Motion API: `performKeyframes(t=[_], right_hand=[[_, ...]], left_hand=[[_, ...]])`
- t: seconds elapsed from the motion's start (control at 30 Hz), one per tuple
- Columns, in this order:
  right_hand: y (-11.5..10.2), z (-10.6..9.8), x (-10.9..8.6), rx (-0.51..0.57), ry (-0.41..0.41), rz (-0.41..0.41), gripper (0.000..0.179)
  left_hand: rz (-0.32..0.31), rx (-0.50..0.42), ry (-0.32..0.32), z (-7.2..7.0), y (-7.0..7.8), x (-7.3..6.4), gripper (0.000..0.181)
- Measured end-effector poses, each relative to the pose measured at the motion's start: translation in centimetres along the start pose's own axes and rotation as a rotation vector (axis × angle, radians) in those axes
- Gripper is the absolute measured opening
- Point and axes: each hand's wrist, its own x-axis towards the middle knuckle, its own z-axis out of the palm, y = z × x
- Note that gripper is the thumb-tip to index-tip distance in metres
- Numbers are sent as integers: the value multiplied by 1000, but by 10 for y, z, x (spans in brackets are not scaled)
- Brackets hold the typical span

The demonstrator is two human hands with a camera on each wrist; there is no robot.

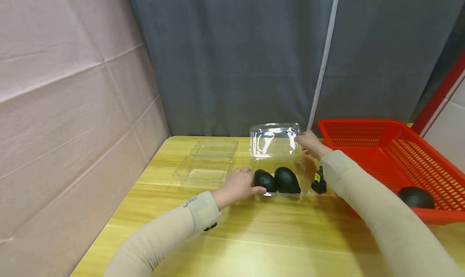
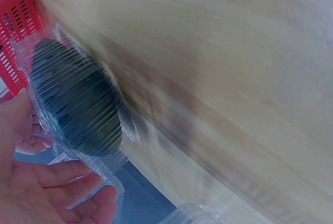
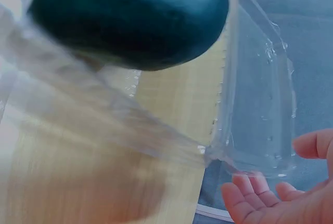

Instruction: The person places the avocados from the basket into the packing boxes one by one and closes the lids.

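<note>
A clear plastic clamshell box [image 1: 305,188] stands on the table with its hinged lid [image 1: 275,141] raised. Two dark green avocados lie inside: a left one [image 1: 264,181] and a right one [image 1: 287,180]. At the box's left side is my left hand [image 1: 237,187], its thumb by the front rim and its fingers extended along the side wall. My right hand [image 1: 313,143] reaches to the lid's right edge; in the right wrist view its fingertips [image 3: 244,182] are right at the lid's corner, fingers loosely bent.
A second clear clamshell box [image 1: 205,168] sits open and empty to the left. On the right is a red plastic basket [image 1: 357,125] with an avocado [image 1: 416,197] in it. A grey curtain [image 1: 236,59] hangs behind the wooden table [image 1: 254,244].
</note>
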Motion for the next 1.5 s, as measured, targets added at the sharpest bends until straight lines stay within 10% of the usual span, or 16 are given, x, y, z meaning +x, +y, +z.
performKeyframes(t=[1.07, 1.5], right_hand=[[-15, -21, -51, 70, 87, -129, 56], [0, -9, -83, 140, -46, -83, 62]], left_hand=[[22, -7, -6, 2, -2, 4, 69], [13, -352, -118, -2, -19, -7, 69]])
